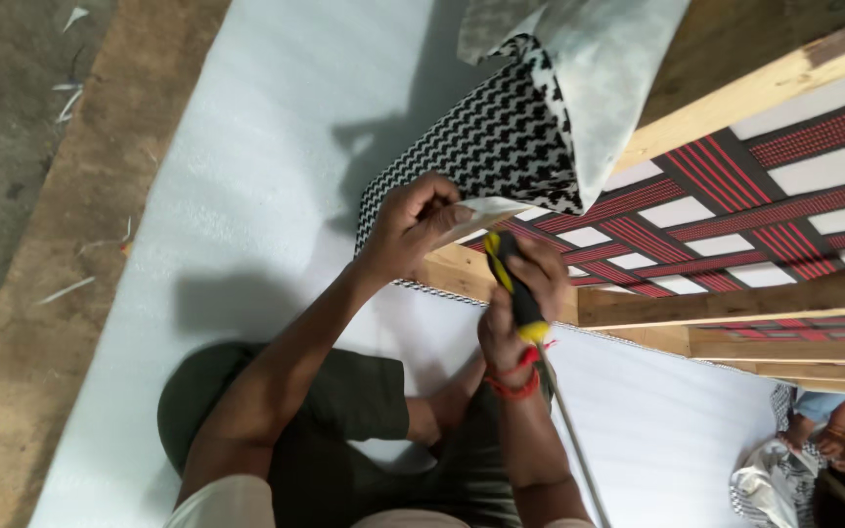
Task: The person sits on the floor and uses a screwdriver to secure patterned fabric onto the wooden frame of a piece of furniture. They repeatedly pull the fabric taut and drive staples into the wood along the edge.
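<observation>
Left hand [413,227] pinches the houndstooth fabric [486,147] edge over the wooden frame [638,305], right hand [520,303] fist-grips a black-and-yellow tool [512,284] beside it, which risks slipping into those fingers or letting the cloth slacken.

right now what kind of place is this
Likely an upholstery or furniture workshop: a wooden frame with red and black webbing, patterned fabric held by the left hand, a yellow-handled tool in the right hand.
</observation>
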